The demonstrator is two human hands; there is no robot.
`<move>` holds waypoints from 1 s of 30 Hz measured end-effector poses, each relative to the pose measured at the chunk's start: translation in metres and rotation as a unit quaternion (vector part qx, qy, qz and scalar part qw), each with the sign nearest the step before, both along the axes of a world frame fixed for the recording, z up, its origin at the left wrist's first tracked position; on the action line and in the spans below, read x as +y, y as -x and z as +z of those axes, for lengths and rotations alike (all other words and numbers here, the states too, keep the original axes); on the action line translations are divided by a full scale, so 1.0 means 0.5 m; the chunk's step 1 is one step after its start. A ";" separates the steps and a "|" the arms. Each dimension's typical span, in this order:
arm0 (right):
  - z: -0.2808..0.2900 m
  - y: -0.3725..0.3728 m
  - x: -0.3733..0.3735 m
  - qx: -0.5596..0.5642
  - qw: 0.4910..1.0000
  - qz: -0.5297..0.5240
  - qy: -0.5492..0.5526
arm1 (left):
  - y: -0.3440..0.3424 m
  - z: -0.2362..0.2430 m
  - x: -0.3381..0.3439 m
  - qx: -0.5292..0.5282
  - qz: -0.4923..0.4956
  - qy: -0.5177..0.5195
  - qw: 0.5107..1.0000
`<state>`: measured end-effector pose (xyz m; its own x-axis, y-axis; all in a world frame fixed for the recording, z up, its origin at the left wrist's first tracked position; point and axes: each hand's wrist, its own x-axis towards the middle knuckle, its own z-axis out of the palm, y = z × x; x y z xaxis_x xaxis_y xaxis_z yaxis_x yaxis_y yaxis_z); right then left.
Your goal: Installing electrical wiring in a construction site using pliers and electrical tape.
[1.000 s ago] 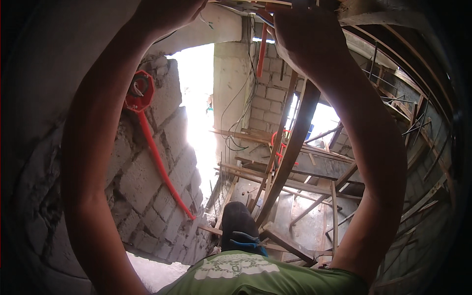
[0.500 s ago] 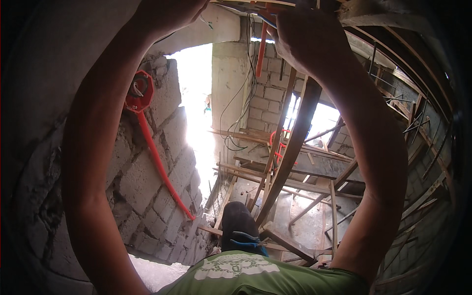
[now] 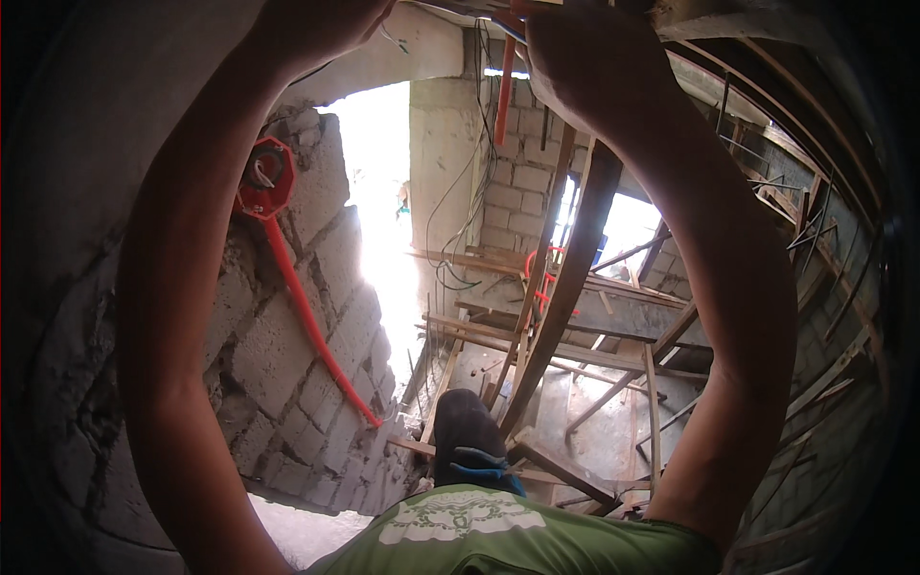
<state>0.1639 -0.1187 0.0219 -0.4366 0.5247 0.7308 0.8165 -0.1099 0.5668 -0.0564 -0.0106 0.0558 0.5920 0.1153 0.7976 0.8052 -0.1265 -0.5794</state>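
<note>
Both my arms are raised overhead. My left hand (image 3: 331,17) reaches the upper edge of the head view, where its fingers are cut off. A thin loose wire (image 3: 393,40) dangles beside it. My right hand (image 3: 580,72) is curled near the top centre, its fingertips mostly hidden. A blue wire (image 3: 509,30) runs up against its inner side; whether the fingers grip it I cannot make out. Just left of that hand an orange conduit (image 3: 503,101) hangs down.
On the left, a red octagonal junction box (image 3: 267,178) with an orange-red conduit (image 3: 311,326) is set on a rough block wall (image 3: 278,383). Dark cables (image 3: 479,182) hang at centre. Wooden props (image 3: 563,297) and planks crowd the space below; rebar (image 3: 819,230) juts out at right.
The view has shifted slightly. Both hands have moved a little up and left in the picture, staying overhead. The arms' pose is nearly the same.
</note>
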 end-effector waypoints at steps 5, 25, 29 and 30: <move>-0.005 -0.005 0.013 -0.021 0.999 0.031 -0.037 | 0.007 0.000 0.016 0.036 -0.050 -0.045 0.997; -0.039 -0.065 -0.039 -0.091 0.985 -0.022 -0.148 | 0.009 -0.050 0.015 0.065 -0.121 -0.210 0.968; -0.083 -0.096 -0.052 -0.064 0.986 0.129 -0.084 | 0.015 -0.085 0.025 -0.030 -0.225 -0.066 0.972; -0.099 -0.106 -0.042 -0.091 0.979 0.161 -0.087 | 0.005 -0.093 0.035 -0.030 -0.223 -0.067 0.972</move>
